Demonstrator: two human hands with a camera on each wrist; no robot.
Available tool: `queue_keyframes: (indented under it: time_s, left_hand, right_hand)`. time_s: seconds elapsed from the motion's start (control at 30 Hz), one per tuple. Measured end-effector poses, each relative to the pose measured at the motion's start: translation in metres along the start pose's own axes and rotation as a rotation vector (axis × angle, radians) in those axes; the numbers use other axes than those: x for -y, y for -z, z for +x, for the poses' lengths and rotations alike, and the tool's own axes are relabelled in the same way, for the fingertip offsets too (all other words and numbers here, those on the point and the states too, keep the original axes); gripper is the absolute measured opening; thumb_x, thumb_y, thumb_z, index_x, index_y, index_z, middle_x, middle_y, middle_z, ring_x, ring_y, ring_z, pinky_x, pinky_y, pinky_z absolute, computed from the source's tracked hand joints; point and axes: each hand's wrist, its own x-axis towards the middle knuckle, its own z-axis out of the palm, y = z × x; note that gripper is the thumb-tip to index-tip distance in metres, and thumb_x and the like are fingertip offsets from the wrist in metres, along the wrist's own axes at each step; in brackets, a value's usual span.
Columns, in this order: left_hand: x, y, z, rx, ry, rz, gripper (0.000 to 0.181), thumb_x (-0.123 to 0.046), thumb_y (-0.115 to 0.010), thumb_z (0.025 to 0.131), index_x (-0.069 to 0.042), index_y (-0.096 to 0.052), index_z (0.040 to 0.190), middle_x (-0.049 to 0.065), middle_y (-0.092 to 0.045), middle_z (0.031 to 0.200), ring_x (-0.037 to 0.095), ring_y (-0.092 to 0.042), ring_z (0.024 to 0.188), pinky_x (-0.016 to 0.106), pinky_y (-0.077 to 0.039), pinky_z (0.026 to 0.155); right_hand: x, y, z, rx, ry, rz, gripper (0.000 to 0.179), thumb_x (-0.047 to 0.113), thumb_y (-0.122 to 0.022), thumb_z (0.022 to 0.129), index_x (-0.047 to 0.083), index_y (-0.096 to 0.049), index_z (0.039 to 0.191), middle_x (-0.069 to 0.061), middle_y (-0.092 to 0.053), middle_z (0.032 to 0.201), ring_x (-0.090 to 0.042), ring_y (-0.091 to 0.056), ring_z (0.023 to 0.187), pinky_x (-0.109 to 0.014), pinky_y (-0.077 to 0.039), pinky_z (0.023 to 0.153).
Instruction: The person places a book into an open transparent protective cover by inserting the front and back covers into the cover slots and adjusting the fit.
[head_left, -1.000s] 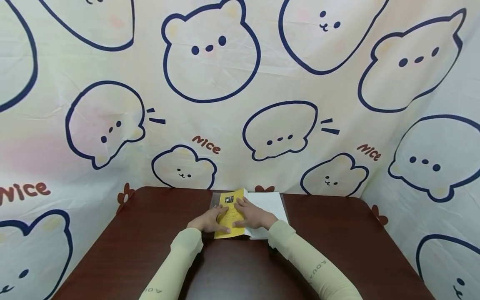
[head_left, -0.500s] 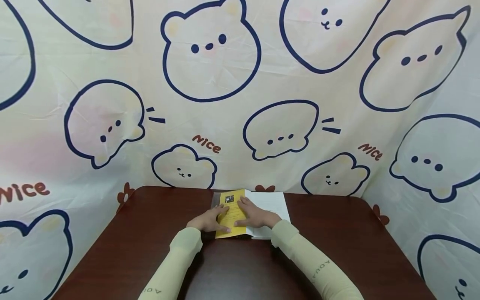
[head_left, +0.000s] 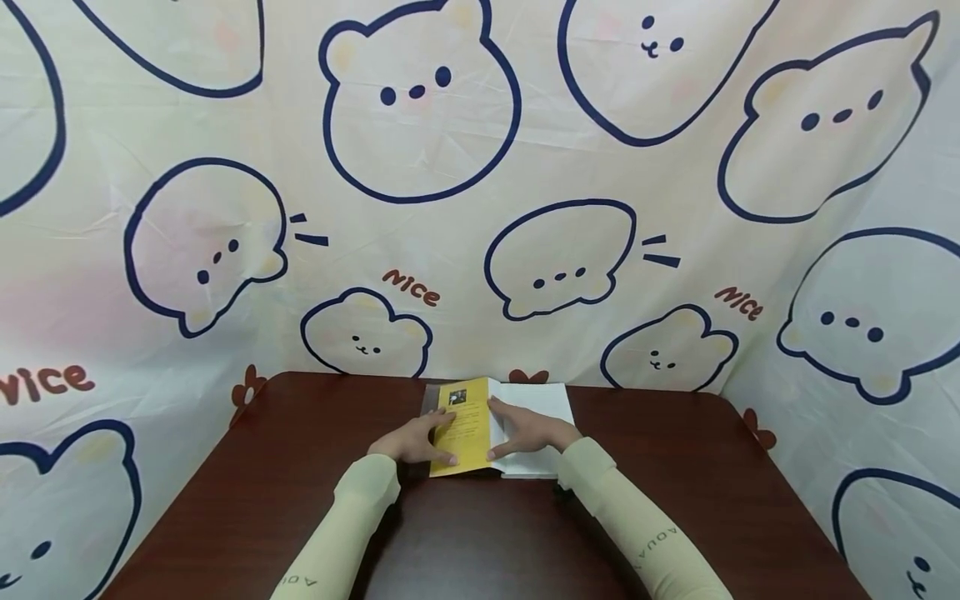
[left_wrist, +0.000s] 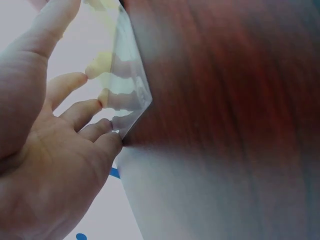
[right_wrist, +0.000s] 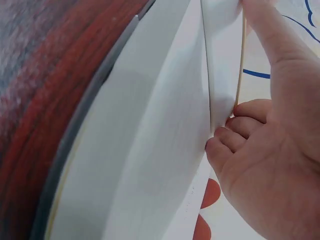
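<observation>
An open book lies at the far middle of the table in the head view. Its yellow cover flap (head_left: 467, 427), with a small photo and lines of text, faces up on the left. White pages (head_left: 543, 412) spread on the right. My left hand (head_left: 412, 437) rests on the flap's left side, fingers spread; in the left wrist view its fingertips touch a clear plastic cover (left_wrist: 131, 70). My right hand (head_left: 528, 429) lies over the white part, thumb and forefinger tips right at the yellow flap's right edge. In the right wrist view, its fingertips touch the edges of raised white sheets (right_wrist: 222, 65).
The dark brown wooden table (head_left: 315, 467) extends around the book on all sides. Behind and beside it hangs a pale cloth (head_left: 450, 242) printed with blue-outlined bear heads.
My right hand has slid right, off the yellow flap to its right edge, uncovering more of the printed text. My left hand has stayed nearly in place on the flap.
</observation>
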Motion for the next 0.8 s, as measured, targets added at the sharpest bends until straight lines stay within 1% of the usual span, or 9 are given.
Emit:
queue_keyframes:
  time_s: [0.2,0.37,0.57,0.8]
  left_hand:
    - [-0.0001,-0.0009,0.0006,-0.018,-0.007,0.005,0.092,-0.04,-0.087,0.08,-0.021,-0.042,0.157,0.011,-0.022,0.169,0.04,-0.023,0.154,0.063,-0.027,0.118]
    - [0.0019,-0.0032,0.0013,-0.015,0.004,0.015,0.092,-0.041,-0.087,0.08,-0.022,-0.042,0.157,0.011,-0.023,0.169,0.04,-0.025,0.153,0.064,-0.028,0.118]
    - [0.0031,-0.0046,0.0008,-0.016,0.005,0.01,0.091,-0.04,-0.087,0.08,-0.021,-0.043,0.156,0.009,-0.024,0.169,0.041,-0.026,0.152,0.065,-0.029,0.117]
    - [0.0007,-0.0036,0.0,-0.023,0.004,0.01,0.09,-0.039,-0.087,0.08,-0.021,-0.043,0.157,0.009,-0.025,0.168,0.041,-0.027,0.152,0.064,-0.029,0.117]
  right_hand:
    - [0.0009,-0.0008,0.0001,-0.013,0.004,0.019,0.111,0.05,-0.082,0.083,0.01,-0.016,0.164,-0.009,-0.013,0.171,-0.025,-0.013,0.158,-0.045,-0.02,0.126]
    - [0.0007,-0.0048,0.0002,-0.023,0.004,0.032,0.111,0.049,-0.083,0.082,0.01,-0.018,0.163,-0.009,-0.014,0.171,-0.025,-0.014,0.158,-0.046,-0.02,0.126]
    - [0.0003,-0.0098,0.0031,-0.034,0.003,0.017,0.111,0.05,-0.083,0.081,0.01,-0.02,0.163,-0.008,-0.015,0.171,-0.025,-0.015,0.158,-0.045,-0.021,0.125]
    - [0.0049,-0.0079,0.0051,-0.039,-0.001,0.005,0.111,0.048,-0.084,0.081,0.011,-0.02,0.163,-0.008,-0.016,0.171,-0.024,-0.016,0.158,-0.045,-0.022,0.125]
